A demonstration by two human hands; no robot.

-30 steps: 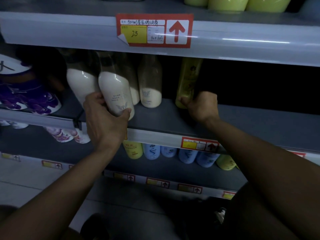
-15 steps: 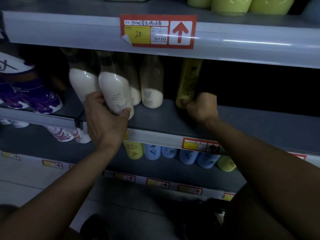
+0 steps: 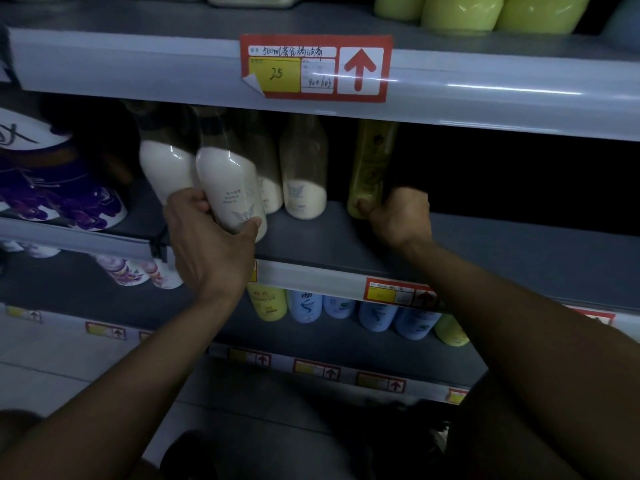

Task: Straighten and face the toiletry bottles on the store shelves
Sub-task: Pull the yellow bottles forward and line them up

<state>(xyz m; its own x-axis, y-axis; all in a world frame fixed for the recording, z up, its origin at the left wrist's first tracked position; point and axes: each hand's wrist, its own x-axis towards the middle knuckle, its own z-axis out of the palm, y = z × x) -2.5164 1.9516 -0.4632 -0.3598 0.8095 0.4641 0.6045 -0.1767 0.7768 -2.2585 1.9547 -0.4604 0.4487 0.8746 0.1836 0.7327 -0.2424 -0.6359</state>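
Shelf (image 3: 450, 251), 2 bottles in hand: left hand (image 3: 211, 244) wrapped round tilted white bottle (image 3: 228, 188), right hand (image 3: 398, 216) gripping base of upright yellow bottle (image 3: 372, 168).

Retail shop aisle: tiered grey shelves (image 3: 450, 244) w/ red-and-yellow price tag (image 3: 316, 67), handwritten "25", on the edge rail; rows of toiletry bottles (image 3: 304, 178) below the tag, more tags lower down.
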